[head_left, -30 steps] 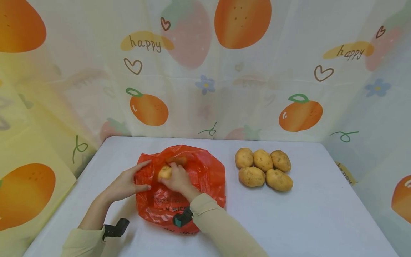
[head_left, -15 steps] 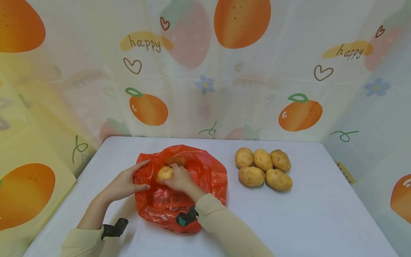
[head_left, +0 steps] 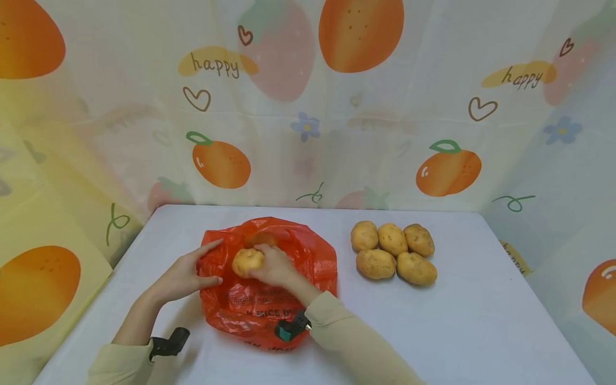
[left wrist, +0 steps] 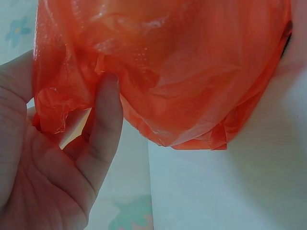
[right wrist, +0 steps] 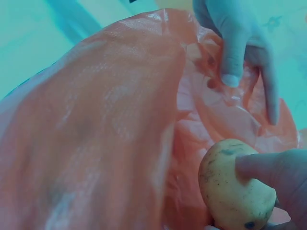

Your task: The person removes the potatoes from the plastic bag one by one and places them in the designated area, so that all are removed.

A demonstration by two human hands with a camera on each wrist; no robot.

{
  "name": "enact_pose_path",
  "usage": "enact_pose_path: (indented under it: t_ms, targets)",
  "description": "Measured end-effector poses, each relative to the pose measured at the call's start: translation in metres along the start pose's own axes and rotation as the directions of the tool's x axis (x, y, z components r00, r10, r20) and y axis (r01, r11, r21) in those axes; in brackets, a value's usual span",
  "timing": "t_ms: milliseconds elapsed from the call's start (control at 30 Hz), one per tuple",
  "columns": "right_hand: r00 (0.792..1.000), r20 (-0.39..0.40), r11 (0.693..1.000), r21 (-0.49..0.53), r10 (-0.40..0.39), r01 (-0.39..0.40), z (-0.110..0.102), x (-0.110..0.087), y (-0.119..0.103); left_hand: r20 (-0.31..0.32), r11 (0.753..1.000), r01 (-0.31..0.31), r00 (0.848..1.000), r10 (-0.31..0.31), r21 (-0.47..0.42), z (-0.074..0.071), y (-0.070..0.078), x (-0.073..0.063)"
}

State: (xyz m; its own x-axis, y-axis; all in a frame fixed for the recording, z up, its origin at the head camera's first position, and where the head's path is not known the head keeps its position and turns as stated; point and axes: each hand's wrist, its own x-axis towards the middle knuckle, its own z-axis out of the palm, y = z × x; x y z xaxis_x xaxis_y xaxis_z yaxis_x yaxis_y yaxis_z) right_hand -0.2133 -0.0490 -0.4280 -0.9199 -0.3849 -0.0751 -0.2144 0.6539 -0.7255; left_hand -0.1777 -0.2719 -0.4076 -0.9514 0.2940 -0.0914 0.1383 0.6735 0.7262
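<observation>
A red plastic bag (head_left: pixel 320 264) with dark print stands with its mouth open on the table's left half. Over that mouth, my right hand (head_left: pixel 275 268) grips a potato (head_left: pixel 246 262); in the right wrist view the thumb presses on the potato (right wrist: pixel 230 191). Behind it, a brownish rounded shape (head_left: pixel 262 238) shows inside the bag, partly covered. My left hand (head_left: pixel 180 277) holds the bag's left rim, with thumb and fingers spread along the edge. Seen from the left wrist, that hand (left wrist: pixel 57 177) has the crumpled red film between thumb and fingers.
To the right of the bag, several potatoes (head_left: pixel 377 264) lie close together in two rows on the white table (head_left: pixel 462 331). A printed fruit curtain (head_left: pixel 346 160) hangs behind the table and along its sides.
The potato in my right hand has come up a little and shows more fully. My right forearm has shifted to the right and back. My left hand stays at the bag's rim.
</observation>
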Motion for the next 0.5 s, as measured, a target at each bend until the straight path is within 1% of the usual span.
enact_pose_path:
  t_ms: [233,500]
  targets:
    - [0.999,-0.012,0.999,0.026,-0.041,0.041,-0.007,-0.009,0.001,0.003,1.0,0.001,1.0,-0.001,0.005,0.0,-0.001,0.001]
    - [1.0,-0.009,0.998,0.051,-0.023,0.023,-0.02,-0.02,-0.001,0.007,1.0,0.006,1.0,-0.006,-0.006,0.0,0.0,0.001]
